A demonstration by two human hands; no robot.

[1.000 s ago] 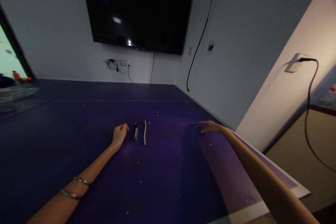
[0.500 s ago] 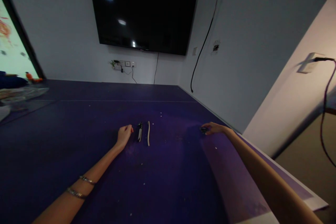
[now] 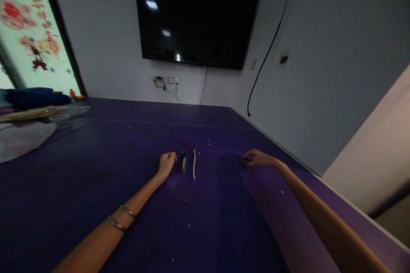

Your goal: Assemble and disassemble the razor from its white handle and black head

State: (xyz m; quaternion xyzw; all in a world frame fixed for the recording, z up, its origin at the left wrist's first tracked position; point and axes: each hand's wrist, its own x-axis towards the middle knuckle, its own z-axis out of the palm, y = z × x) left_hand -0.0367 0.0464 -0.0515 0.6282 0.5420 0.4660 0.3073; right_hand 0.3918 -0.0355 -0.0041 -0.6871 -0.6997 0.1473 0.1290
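My left hand (image 3: 167,164) rests on the purple tabletop (image 3: 205,217) in a loose fist, with nothing visible in it. Just right of its fingers lies a dark and silver razor-like tool (image 3: 183,162), its head pointing away from me. Beside that, roughly parallel, is a slim pale stick (image 3: 194,165) with a darker far end, like a toothbrush. Farther right, my right hand (image 3: 259,158) has its fingers closed around a small dark object (image 3: 246,160) with light stripes, low over the table. The fingers partly cover this object, so its kind is unclear.
A dark blue cloth bundle (image 3: 38,98) and clear plastic bags (image 3: 28,136) lie at the far left. A television (image 3: 195,19) hangs on the wall behind. A black cable (image 3: 270,47) dangles by the right wall. Small white specks dot the tabletop.
The view has turned left, showing more of the left window and bags. My right hand has shifted left over the table with the small dark object. My left hand stays beside the razor-like tool.
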